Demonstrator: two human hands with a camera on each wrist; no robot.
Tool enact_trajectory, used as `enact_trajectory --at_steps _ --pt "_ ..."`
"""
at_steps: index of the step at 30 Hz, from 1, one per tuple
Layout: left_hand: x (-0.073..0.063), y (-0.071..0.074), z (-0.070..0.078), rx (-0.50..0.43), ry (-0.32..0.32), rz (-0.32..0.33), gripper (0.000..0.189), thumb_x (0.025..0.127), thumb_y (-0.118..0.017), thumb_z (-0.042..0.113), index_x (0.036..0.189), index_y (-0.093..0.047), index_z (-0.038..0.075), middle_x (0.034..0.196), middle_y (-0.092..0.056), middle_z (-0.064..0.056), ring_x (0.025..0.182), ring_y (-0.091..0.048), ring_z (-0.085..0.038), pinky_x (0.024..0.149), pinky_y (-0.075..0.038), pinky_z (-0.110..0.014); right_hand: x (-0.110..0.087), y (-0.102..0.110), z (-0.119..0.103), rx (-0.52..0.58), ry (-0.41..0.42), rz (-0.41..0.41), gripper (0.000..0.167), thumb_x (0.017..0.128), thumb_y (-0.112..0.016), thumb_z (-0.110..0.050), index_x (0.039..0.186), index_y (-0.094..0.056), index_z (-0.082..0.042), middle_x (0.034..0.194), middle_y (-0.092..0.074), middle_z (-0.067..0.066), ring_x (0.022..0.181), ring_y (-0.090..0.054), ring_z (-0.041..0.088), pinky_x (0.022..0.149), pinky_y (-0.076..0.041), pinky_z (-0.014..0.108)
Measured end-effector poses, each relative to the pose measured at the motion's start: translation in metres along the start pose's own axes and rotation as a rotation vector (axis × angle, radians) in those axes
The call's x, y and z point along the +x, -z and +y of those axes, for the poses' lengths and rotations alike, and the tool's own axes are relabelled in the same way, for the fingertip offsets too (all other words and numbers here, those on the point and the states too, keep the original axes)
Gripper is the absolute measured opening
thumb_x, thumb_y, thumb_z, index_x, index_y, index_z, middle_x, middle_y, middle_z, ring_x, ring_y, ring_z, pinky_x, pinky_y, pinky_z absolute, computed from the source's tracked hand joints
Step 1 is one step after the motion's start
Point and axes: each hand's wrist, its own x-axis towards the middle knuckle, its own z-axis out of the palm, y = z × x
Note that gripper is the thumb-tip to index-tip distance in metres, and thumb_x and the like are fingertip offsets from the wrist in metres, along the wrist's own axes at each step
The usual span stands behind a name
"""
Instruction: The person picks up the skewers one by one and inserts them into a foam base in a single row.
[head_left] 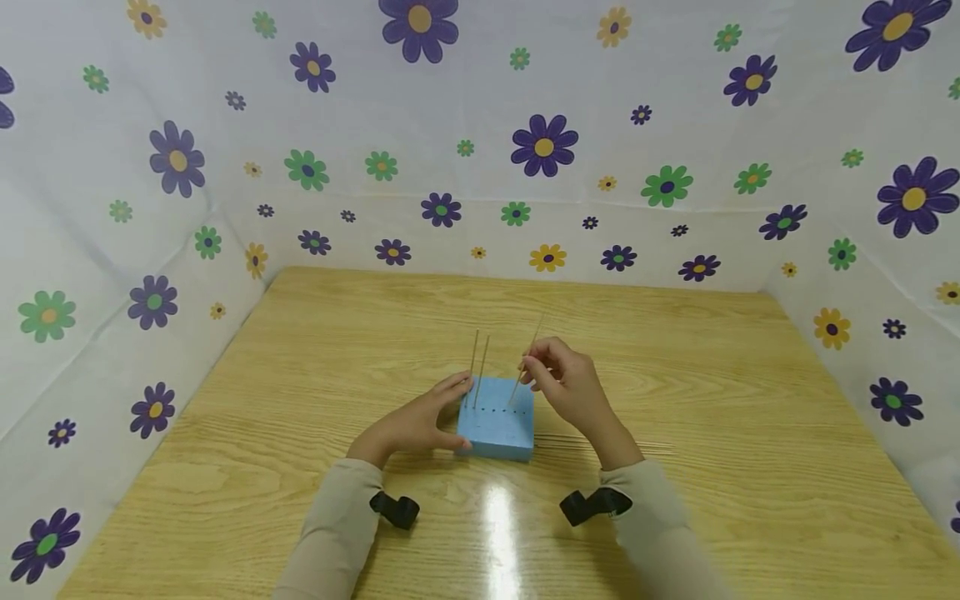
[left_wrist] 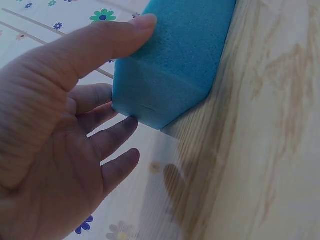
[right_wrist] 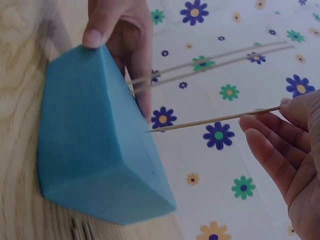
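A light-blue foam block (head_left: 495,433) sits on the table with a row of small holes across its top. My left hand (head_left: 416,421) holds its left side, thumb at the front corner and fingers toward the back; the left wrist view shows the thumb on the blue block (left_wrist: 180,45). Two thin wooden skewers (head_left: 482,367) stand upright at the left end of the row. Between thumb and fingertips, my right hand (head_left: 570,383) pinches another skewer (right_wrist: 210,120). It slants, its pointed tip down at the block's top by the holes.
More loose skewers (head_left: 566,442) lie on the wooden table (head_left: 300,400) to the right of the block, partly beneath the right forearm. A white cloth with printed flowers (head_left: 480,100) encloses the table's back and sides. Each wrist wears a black device (head_left: 395,510).
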Motion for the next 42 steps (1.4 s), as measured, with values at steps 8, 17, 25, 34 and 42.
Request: enact_trajectory --at_steps 8,17,25,34,42 --pt "0.002 0.000 -0.002 -0.008 -0.006 0.003 0.094 0.082 -0.076 0.027 0.153 -0.016 0.010 0.159 -0.006 -0.003 0.144 -0.006 -0.027 0.113 -0.019 -0.049 0.005 -0.020 -0.002 0.041 0.028 0.010 0.002 0.090 -0.057 0.007 0.091 -0.056 0.007 0.079 -0.066 0.017 0.066 -0.066 0.028 0.053 -0.055 0.040" --pt "0.001 0.001 -0.002 -0.006 -0.009 -0.002 0.094 0.082 -0.075 0.027 0.153 -0.016 0.010 0.159 -0.005 -0.003 0.144 -0.005 -0.026 0.113 -0.019 -0.049 0.007 -0.027 0.001 0.038 0.045 0.007 0.005 0.094 -0.056 0.001 0.091 -0.057 0.005 0.080 -0.066 0.015 0.067 -0.066 0.024 0.055 -0.055 0.029" --pt "0.000 0.002 0.000 -0.015 -0.009 0.001 0.093 0.082 -0.076 0.026 0.152 -0.017 0.008 0.159 -0.006 -0.003 0.144 -0.006 -0.027 0.112 -0.019 -0.049 0.005 -0.033 0.003 -0.010 0.036 -0.053 0.005 0.093 -0.058 -0.001 0.092 -0.059 0.004 0.079 -0.065 0.012 0.067 -0.066 0.025 0.055 -0.055 0.029" --pt "0.000 0.002 -0.002 -0.009 -0.012 0.007 0.093 0.082 -0.075 0.027 0.152 -0.016 0.009 0.159 -0.006 -0.005 0.144 -0.007 -0.028 0.112 -0.019 -0.050 -0.003 -0.042 0.010 -0.060 0.046 -0.116 0.004 0.092 -0.058 -0.001 0.092 -0.062 0.002 0.079 -0.067 0.010 0.065 -0.065 0.022 0.055 -0.052 0.024" --pt "0.000 0.001 -0.004 -0.024 -0.013 0.008 0.093 0.081 -0.076 0.025 0.152 -0.017 0.010 0.159 -0.005 -0.002 0.144 -0.006 -0.027 0.113 -0.019 -0.049 -0.008 -0.046 0.015 -0.062 0.011 -0.170 0.005 0.093 -0.058 0.000 0.094 -0.062 0.001 0.083 -0.067 0.013 0.070 -0.067 0.022 0.058 -0.053 0.023"
